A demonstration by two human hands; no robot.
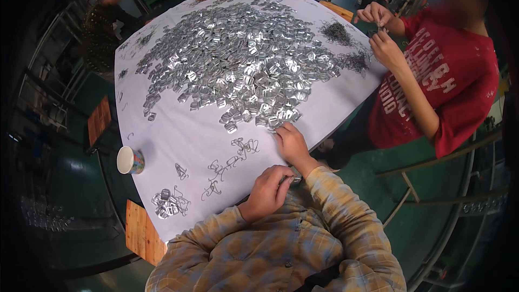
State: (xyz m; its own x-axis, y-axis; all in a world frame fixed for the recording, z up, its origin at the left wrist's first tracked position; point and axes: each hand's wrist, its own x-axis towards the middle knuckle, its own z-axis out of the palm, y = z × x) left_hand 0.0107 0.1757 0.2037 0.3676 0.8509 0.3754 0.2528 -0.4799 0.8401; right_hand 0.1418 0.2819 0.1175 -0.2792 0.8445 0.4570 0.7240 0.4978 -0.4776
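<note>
My left hand is closed close to my body at the table's near edge. Its thumb and fingers pinch a small silver metal piece, mostly covered by the fingers. At the near right edge of a big heap of flat, shiny metal pieces, my right hand has its fingers bent together, fingertips touching the heap. Whatever lies between those fingertips is too small to make out. Left of my right hand, loose thin wire hooks are strewn over the white table cover.
A paper cup stands at the left edge, beyond a small pile of metal pieces. Dark wire hooks lie heaped at the right. A person in a red shirt works there; others are at the far side and left. Wooden stools surround the table.
</note>
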